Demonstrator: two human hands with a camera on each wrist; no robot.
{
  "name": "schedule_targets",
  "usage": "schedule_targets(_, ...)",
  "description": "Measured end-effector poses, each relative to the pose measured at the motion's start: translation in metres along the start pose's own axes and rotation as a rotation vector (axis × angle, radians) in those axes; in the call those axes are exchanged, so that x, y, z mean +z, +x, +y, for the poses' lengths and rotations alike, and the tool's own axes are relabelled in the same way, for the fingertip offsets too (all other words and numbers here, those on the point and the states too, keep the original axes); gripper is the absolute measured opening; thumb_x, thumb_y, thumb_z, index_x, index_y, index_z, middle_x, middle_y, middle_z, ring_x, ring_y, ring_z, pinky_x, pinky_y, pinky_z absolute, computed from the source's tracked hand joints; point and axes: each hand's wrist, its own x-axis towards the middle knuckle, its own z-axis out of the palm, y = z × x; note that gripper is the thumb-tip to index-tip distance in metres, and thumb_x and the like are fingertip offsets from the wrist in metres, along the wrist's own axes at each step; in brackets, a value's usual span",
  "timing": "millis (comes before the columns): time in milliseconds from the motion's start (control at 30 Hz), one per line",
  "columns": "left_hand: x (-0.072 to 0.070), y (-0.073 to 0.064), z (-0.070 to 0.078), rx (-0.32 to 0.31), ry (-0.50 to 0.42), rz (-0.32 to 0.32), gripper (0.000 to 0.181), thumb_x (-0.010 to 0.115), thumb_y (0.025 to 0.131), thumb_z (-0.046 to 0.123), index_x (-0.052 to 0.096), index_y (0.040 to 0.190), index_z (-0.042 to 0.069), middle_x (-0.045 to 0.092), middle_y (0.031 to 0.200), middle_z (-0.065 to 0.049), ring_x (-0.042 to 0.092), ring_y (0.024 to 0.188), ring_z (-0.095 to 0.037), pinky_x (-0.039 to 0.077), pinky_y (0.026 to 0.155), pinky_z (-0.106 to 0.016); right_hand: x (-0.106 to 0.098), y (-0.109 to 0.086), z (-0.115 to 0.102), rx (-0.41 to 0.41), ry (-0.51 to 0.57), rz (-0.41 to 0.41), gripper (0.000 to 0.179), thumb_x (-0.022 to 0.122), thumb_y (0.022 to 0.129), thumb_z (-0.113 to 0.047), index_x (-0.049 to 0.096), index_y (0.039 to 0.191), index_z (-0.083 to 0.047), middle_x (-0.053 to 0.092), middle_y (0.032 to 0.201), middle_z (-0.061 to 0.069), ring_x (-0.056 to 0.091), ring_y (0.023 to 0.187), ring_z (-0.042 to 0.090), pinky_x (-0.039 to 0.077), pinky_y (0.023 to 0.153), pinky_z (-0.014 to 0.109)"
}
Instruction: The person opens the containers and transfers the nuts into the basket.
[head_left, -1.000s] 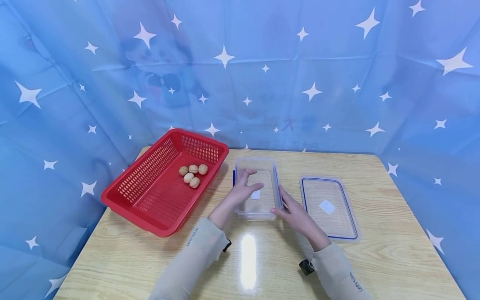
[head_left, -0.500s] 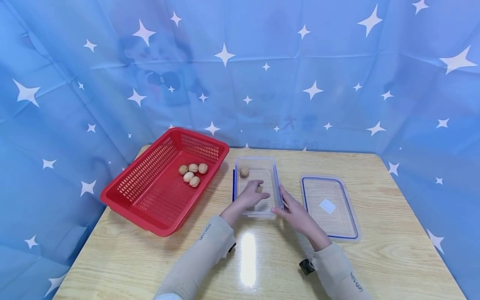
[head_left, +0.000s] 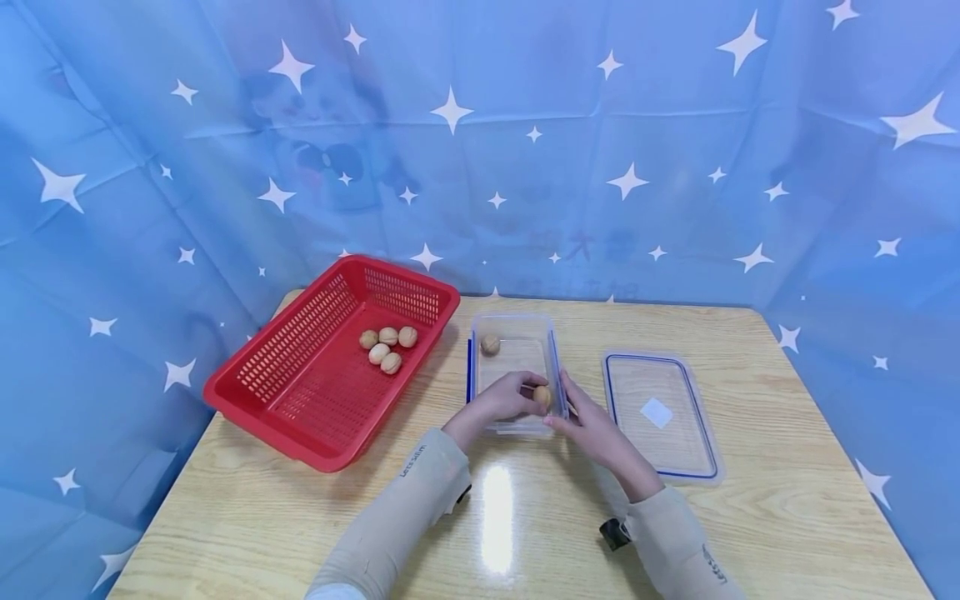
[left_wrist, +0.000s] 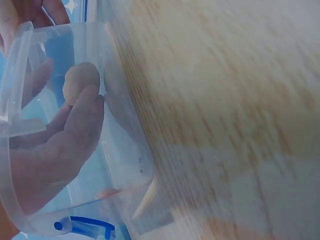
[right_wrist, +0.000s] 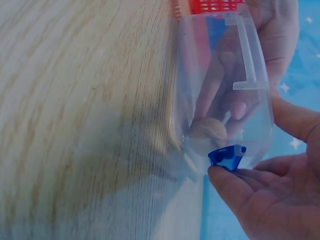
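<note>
A clear plastic container (head_left: 513,319) with blue clips stands mid-table. My left hand (head_left: 504,400) reaches into its near right corner and pinches a walnut (head_left: 542,396) at its fingertips. Through the wall, the left wrist view shows that walnut (left_wrist: 80,82) at my fingertip (left_wrist: 85,115), and the right wrist view shows it (right_wrist: 210,129) low against the wall. A second walnut (head_left: 490,344) lies at the container's far end. My right hand (head_left: 588,425) rests with straight fingers against the outside right wall, its thumb (right_wrist: 235,187) by a blue clip (right_wrist: 226,154).
A red slotted basket (head_left: 300,417) with several walnuts (head_left: 388,348) sits tilted at the table's left. The clear lid (head_left: 660,414) with a blue seal lies flat to the right of the container. Blue star-patterned cloth surrounds the wooden table (head_left: 525,533).
My left hand has drawn back from over the container's far end to its near right corner, uncovering a walnut at the far end. The right hand has stayed at the wall.
</note>
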Motion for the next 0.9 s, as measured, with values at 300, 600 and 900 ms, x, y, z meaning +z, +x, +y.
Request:
schedule_targets(300, 0.0008, -0.0013, 0.0016, -0.030, -0.010, 0.009, 0.036, 0.072, 0.088, 0.007, 0.065, 0.124, 0.006, 0.066, 0.122, -0.010, 0.063, 0.114, -0.024, 0.051, 0.101, -0.037, -0.0002, -0.0004, -0.0008, 0.004, -0.018, -0.003, 0.083, 0.060, 0.100, -0.025, 0.006, 0.157, 0.005, 0.010, 0.163, 0.031, 0.026, 0.146, 0.048, 0.041, 0.110, 0.053)
schedule_targets(600, 0.0011, 0.0018, -0.0004, -0.031, -0.012, 0.031, 0.033, 0.071, 0.088, 0.005, 0.068, 0.121, 0.009, 0.067, 0.118, -0.008, 0.061, 0.104, -0.017, 0.053, 0.091, -0.032, -0.0008, -0.0010, -0.0018, 0.008, -0.019, -0.001, 0.084, 0.060, 0.100, -0.026, 0.007, 0.157, 0.005, 0.011, 0.163, 0.031, 0.026, 0.146, 0.048, 0.039, 0.112, 0.054)
schedule_targets(900, 0.0006, 0.0015, 0.0011, -0.019, -0.035, 0.071, 0.037, 0.073, 0.087, 0.005, 0.065, 0.123, 0.008, 0.068, 0.118, -0.010, 0.063, 0.103, -0.017, 0.056, 0.087, -0.029, 0.0003, 0.0000, 0.0006, 0.005, -0.008, 0.005, 0.082, 0.060, 0.100, -0.018, 0.006, 0.157, 0.005, 0.010, 0.163, 0.031, 0.026, 0.145, 0.048, 0.039, 0.111, 0.054)
